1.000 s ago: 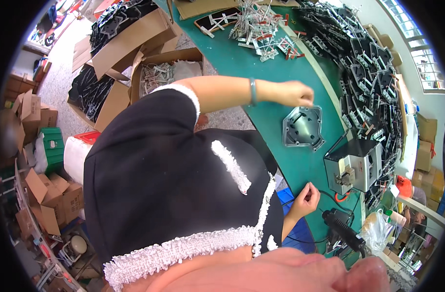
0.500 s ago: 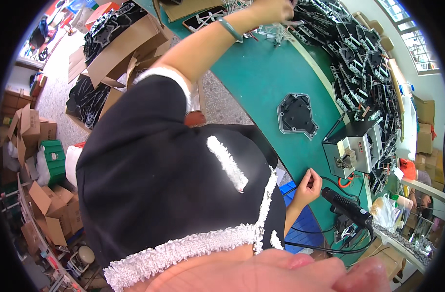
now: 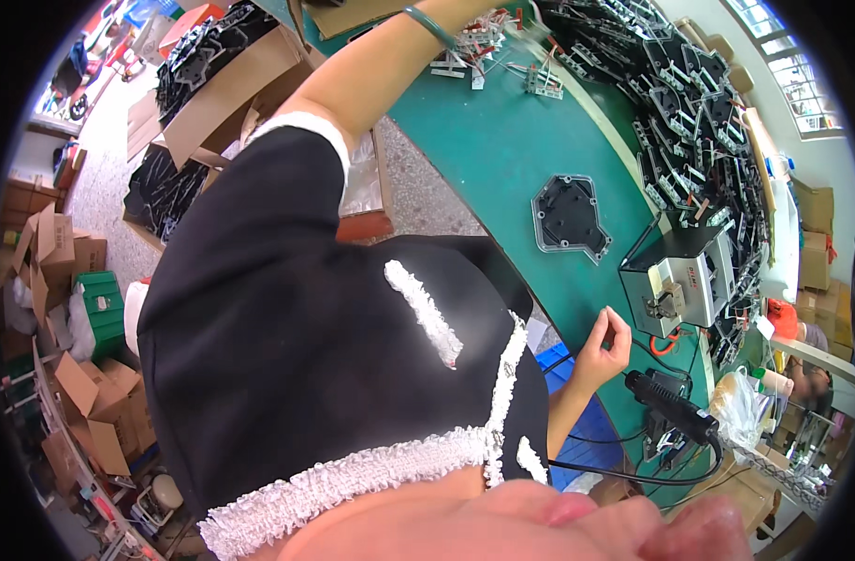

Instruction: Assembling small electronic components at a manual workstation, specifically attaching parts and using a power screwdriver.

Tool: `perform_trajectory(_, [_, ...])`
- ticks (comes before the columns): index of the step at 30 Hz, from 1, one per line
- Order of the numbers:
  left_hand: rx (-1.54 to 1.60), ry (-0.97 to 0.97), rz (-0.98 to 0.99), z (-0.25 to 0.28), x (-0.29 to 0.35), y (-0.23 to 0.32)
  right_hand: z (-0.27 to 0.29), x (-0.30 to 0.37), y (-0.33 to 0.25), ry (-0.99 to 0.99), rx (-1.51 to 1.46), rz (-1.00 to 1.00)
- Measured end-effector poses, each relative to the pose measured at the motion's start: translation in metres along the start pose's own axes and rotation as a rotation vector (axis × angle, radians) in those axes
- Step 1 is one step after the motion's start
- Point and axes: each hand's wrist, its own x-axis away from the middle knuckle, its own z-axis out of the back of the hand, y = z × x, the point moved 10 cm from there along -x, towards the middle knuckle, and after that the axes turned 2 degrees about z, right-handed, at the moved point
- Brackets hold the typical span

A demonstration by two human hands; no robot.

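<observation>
My right hand (image 3: 607,351) is raised over the green table top (image 3: 502,159), near its front edge. Its thumb and index finger close in a pinch; whatever lies between the tips is too small to make out. My left forearm (image 3: 381,67), with a greenish bangle (image 3: 430,27), stretches toward the far left, and the left hand is beyond the top edge. Below that arm lie white bracket-like pieces (image 3: 544,84) with red bits. A black angular housing (image 3: 570,217) with a pale rim lies flat on the table, touched by neither hand.
A grey box-shaped machine (image 3: 675,290) stands right of the housing, with orange-handled scissors (image 3: 664,344) beside it. A black corded power tool (image 3: 671,407) is close to my right hand. Black and silver parts (image 3: 675,122) heap along the back. Cardboard boxes (image 3: 231,98) stand left.
My left hand has gone out past the top edge, uncovering more white bracket pieces, some loose ones lying differently. My right hand has risen slightly, still pinched. The housing stays put.
</observation>
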Motion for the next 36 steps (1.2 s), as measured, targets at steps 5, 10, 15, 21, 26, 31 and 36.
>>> perform_trajectory(5, [0.125,-0.253,0.471,-0.054,0.037,0.000,-0.016,-0.030,-0.014,-0.018,-0.143,0.041])
perform_trajectory(10, [0.182,-0.435,0.548,-0.128,0.095,0.014,-0.052,-0.091,-0.105,-0.135,-0.294,0.298])
perform_trajectory(15, [0.338,-0.376,0.559,-0.150,0.133,0.034,-0.111,-0.106,-0.102,-0.238,-0.512,-0.080])
perform_trajectory(21, [0.503,-0.279,0.887,-0.147,0.186,0.012,-0.110,-0.104,-0.041,-0.084,-0.937,-0.307])
perform_trajectory(26, [-0.175,-0.124,-0.070,-0.102,0.209,0.097,-0.084,-0.110,-0.024,0.006,-0.870,-0.215])
perform_trajectory(31, [-0.447,-0.194,-0.356,-0.114,0.206,0.135,-0.064,-0.112,-0.022,0.161,-0.865,-0.186])
perform_trajectory(36, [-0.249,-0.337,-0.240,-0.121,0.216,0.123,-0.057,-0.114,-0.020,0.239,-0.928,-0.228])
